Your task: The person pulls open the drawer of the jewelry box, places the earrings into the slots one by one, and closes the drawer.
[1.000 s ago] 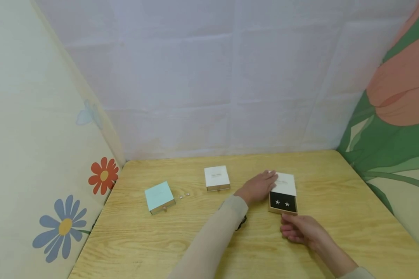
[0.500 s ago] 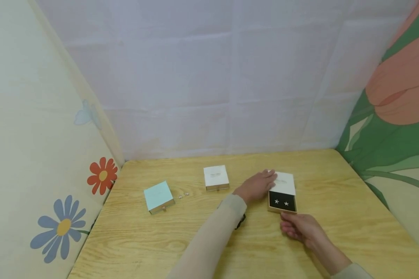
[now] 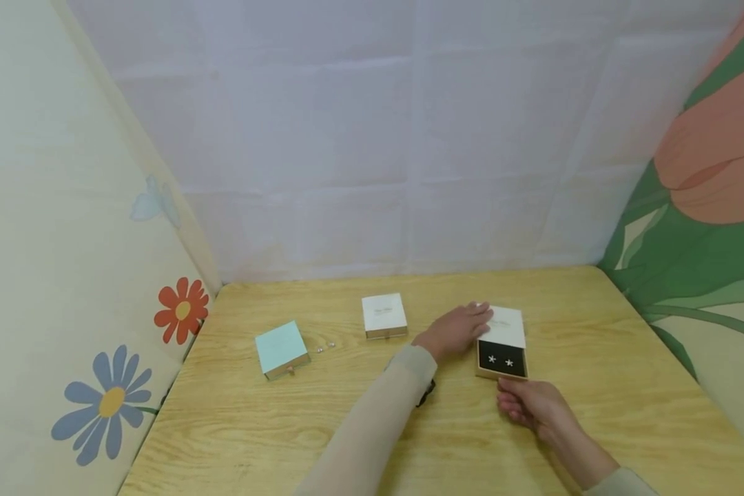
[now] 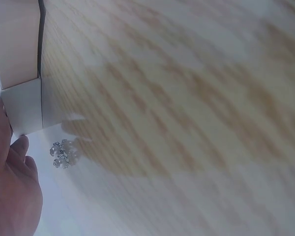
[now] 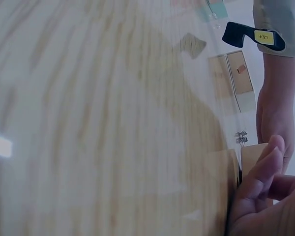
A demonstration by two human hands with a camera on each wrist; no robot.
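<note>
At the right of the head view sits a jewelry box (image 3: 504, 327), a white sleeve with its tan drawer (image 3: 502, 376) partly out. Two silver flower-shaped earrings (image 3: 500, 361) lie on the drawer's black pad. My left hand (image 3: 454, 332) rests on the sleeve's left side, fingers stretched over its top. My right hand (image 3: 535, 405) pinches the drawer's front edge, its other fingers curled below. Close to my left hand, another pair of sparkling earrings (image 4: 61, 153) lies on the table, hidden from the head view.
Another white box (image 3: 384, 315) stands left of my left hand. Farther left is a mint-green box (image 3: 282, 349) with small earrings (image 3: 326, 347) beside it. A black band (image 3: 427, 393) circles my left wrist. White cloth (image 3: 322, 138) hangs behind the wooden table (image 3: 273, 441).
</note>
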